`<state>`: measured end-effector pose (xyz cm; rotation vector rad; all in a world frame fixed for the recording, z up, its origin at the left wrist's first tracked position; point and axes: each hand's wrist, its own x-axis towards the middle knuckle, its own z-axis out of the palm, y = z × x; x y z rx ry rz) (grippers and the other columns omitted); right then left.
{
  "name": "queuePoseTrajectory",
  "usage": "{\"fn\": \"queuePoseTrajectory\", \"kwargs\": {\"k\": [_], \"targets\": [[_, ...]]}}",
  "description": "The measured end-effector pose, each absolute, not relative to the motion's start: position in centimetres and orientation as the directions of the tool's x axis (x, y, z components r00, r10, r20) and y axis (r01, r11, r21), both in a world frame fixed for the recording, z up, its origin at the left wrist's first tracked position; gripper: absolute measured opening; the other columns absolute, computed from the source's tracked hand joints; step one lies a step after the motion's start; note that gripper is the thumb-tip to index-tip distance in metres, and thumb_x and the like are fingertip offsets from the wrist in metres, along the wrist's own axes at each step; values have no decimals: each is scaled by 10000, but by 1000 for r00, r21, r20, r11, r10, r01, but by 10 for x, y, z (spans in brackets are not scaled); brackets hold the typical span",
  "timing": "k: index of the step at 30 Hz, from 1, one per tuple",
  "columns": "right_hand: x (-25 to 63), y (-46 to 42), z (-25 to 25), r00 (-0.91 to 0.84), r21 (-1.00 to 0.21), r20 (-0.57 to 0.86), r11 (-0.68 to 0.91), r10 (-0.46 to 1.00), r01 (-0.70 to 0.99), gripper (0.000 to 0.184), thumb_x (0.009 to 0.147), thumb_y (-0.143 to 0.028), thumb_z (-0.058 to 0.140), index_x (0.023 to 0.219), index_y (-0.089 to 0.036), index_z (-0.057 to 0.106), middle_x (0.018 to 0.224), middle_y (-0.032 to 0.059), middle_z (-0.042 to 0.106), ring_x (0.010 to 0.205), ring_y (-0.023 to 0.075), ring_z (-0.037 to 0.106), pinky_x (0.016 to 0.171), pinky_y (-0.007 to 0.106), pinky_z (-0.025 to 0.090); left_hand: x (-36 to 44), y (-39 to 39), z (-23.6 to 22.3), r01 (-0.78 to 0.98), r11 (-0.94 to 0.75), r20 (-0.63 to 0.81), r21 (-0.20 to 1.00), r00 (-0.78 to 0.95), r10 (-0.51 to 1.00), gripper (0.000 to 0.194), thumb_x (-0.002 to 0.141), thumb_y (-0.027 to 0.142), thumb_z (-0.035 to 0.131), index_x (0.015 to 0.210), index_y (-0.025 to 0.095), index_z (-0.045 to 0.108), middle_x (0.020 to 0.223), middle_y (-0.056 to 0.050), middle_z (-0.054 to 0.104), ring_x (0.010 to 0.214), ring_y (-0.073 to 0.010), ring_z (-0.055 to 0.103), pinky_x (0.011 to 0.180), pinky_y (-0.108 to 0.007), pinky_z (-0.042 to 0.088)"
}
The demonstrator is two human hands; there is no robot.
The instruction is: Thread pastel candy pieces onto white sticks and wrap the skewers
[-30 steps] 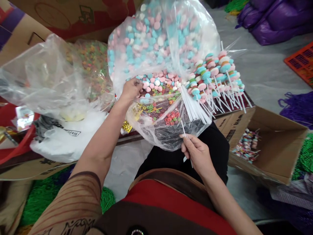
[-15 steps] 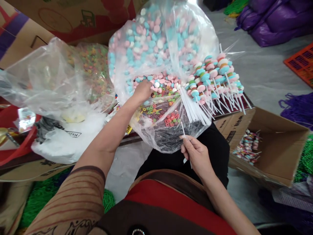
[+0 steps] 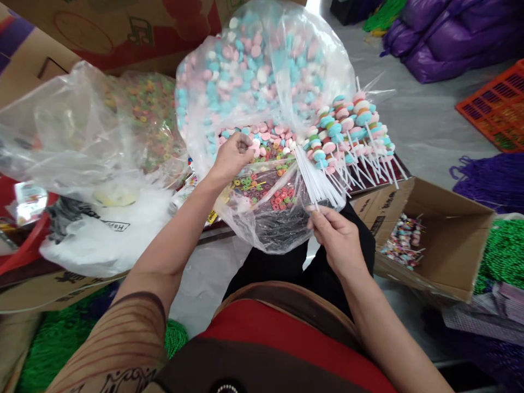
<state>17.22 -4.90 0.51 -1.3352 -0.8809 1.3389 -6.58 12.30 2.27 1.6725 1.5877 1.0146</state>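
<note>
My left hand (image 3: 232, 159) is over the near edge of loose pink, blue and white round candies (image 3: 266, 131). Its fingers are curled together; whatever lies between them is hidden. My right hand (image 3: 336, 234) is closed in a pinch on a white stick (image 3: 313, 208), of which only a short end shows, near the lower ends of a bundle of white sticks (image 3: 313, 177). Small coloured ring candies (image 3: 282, 197) lie on clear plastic (image 3: 268, 232) between my hands. Skewers threaded with candies (image 3: 352, 128) are piled to the right of the bundle.
A big clear bag of candies (image 3: 245, 71) stands behind the loose ones. Left of it is a clear bag of ring candies (image 3: 151, 120), with a white plastic bag (image 3: 102, 234) in front. An open cardboard box (image 3: 450, 245) with wrapped candies sits at the right.
My left hand moved right over the candies, then drew back slightly with its fingers showing. My right hand rose a little toward the stick bundle, and its stick now shows much less.
</note>
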Motion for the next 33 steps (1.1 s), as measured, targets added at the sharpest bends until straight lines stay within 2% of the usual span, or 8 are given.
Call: {"fn": "queuePoseTrajectory", "kwargs": {"k": [3, 6, 9, 12, 16, 23, 30, 33], "targets": [[164, -28, 15, 153, -984, -157, -143, 976, -103, 303, 863, -477, 769, 968, -193, 762, 674, -44, 562, 515, 67, 348, 466, 235, 238, -41, 76, 31, 95, 49, -66, 994, 179, 982, 163, 786, 118, 670, 900, 205, 593, 727, 32, 634, 628, -108, 589, 591, -236, 440], [155, -14, 17, 104, -991, -110, -101, 988, -93, 335, 857, -475, 759, 1059, -208, 753, 756, -27, 613, 609, 96, 461, 507, 229, 311, -14, 36, 27, -164, 194, -138, 967, 300, 944, 209, 755, 222, 782, 879, 194, 616, 749, 35, 674, 597, -81, 598, 586, -220, 471], [152, -13, 17, 82, -987, -128, -119, 988, -105, 350, 849, -518, 749, 1008, -208, 717, 774, -14, 626, 675, 120, 531, 536, 235, 357, 4, 15, 15, -290, 223, -142, 931, 274, 951, 265, 748, 345, 848, 881, 198, 672, 755, 27, 703, 635, -91, 626, 620, -228, 497], [153, -18, 16, 129, -985, -160, -150, 979, -83, 353, 836, -544, 748, 962, -225, 669, 771, -7, 625, 675, 129, 545, 529, 240, 352, 11, 4, 9, -238, 127, -87, 963, 174, 981, 262, 802, 451, 840, 916, 227, 767, 818, 3, 735, 702, -118, 645, 679, -265, 516], [153, -20, 15, 189, -982, -182, -171, 965, -76, 371, 806, -565, 765, 913, -237, 626, 751, -14, 609, 622, 115, 499, 503, 237, 320, 13, -5, 10, -86, 10, -1, 996, 104, 995, 285, 783, 453, 881, 1000, 275, 832, 999, -25, 777, 909, -172, 709, 848, -310, 544], [163, -25, 19, 111, -951, -240, -210, 964, -229, 386, 743, -542, 827, 886, -211, 689, 696, -43, 558, 495, 60, 301, 464, 244, 222, 14, 0, 2, -338, 288, -249, 896, 157, 956, 370, 728, 506, 906, 945, 223, 808, 810, -11, 762, 703, -128, 677, 621, -259, 517], [159, -29, 18, 156, -978, -193, -177, 969, -115, 350, 750, -518, 809, 872, -212, 690, 746, -11, 616, 630, 109, 488, 502, 228, 306, 17, -8, -3, -253, 205, -172, 946, 148, 974, 274, 846, 444, 819, 1044, 256, 842, 795, 5, 762, 689, -133, 638, 771, -310, 549], [156, -29, 15, 189, -983, -181, -170, 965, -74, 337, 772, -506, 800, 862, -220, 647, 732, -19, 606, 630, 113, 503, 510, 226, 340, 17, -13, -1, -266, 206, -162, 942, 179, 971, 310, 840, 499, 823, 1038, 262, 843, 859, 1, 782, 741, -138, 666, 803, -309, 565]]}}
